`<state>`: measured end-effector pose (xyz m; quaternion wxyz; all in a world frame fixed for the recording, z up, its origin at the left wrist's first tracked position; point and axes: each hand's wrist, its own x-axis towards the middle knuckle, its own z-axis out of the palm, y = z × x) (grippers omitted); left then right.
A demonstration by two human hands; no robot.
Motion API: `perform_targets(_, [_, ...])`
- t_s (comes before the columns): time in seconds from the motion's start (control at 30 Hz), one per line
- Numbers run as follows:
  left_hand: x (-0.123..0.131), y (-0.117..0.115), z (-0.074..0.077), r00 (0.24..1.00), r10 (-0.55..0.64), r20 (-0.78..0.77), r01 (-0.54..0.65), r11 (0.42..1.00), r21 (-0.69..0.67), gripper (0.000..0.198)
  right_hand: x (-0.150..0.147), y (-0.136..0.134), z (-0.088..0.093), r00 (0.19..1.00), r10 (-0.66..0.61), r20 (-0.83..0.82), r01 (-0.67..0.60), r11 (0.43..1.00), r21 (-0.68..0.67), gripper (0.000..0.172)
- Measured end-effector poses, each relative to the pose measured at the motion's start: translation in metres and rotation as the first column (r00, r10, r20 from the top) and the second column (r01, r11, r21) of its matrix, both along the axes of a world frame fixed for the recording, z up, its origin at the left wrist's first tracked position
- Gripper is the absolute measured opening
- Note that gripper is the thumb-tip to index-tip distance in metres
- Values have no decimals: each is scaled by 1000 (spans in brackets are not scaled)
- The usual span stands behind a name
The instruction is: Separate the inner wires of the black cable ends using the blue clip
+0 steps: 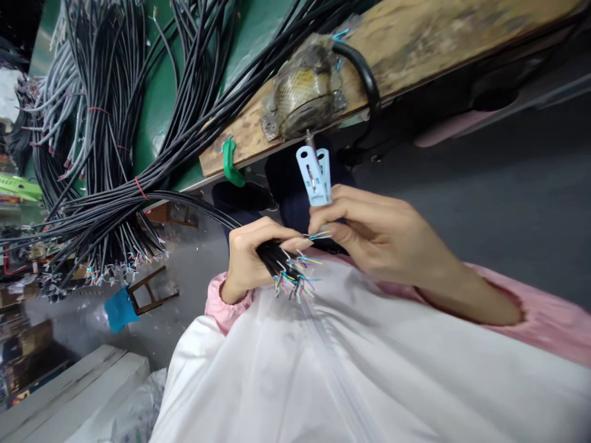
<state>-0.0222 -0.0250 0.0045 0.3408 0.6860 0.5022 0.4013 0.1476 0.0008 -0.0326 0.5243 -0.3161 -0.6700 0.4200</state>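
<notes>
My left hand [258, 249] is closed around a bundle of thin black cables [272, 255]. Their stripped ends fan out into fine coloured wires [298, 277]. One cable's wires [319, 235] stick out past my left thumb, toward my right hand. My right hand [369, 231] is pinched, its index finger and thumb beside those wire tips. Whatever lies between these fingers is hidden. Just above them, a light-blue clothes peg [314, 176] sits at the shaft of a small motor [305, 92], its lower end close to or touching my right fingers.
The motor is fixed on a wooden board [410, 49] at the green table's [154, 117] edge. A green clamp-like piece [232, 163] hangs there. Long black cables [106, 80] and grey cables [60, 117] cover the table. A blue-topped stool [120, 309] stands below, near white boxes [87, 394].
</notes>
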Motion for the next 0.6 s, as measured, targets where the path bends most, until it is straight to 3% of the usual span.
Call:
perform_targets(0.1, [1,2,0,998,-49,25,48,998,43,30,11,15,-1,994,106,-6,-106,991,-86,36])
perform_targets(0.17, [1,3,-1,997,-59,55,54,996,73,27,13,26,0,999,42,-32,-48,979,-199,42])
perform_targets(0.27, [4,6,-1,993,-29,119,14,992,125,23,7,38,6,993,-40,-107,-6,917,-398,55])
perform_targets(0.37, [8,10,-1,984,19,178,-55,978,201,22,-7,44,12,968,-22,-250,-117,841,-527,65])
perform_targets(0.47, [14,13,-2,976,99,192,-145,958,246,24,-20,46,14,906,-41,-422,-254,744,-618,60])
perform_targets(0.6, [20,15,-2,967,205,148,-241,925,293,26,-25,44,13,804,-36,-593,-438,640,-632,54])
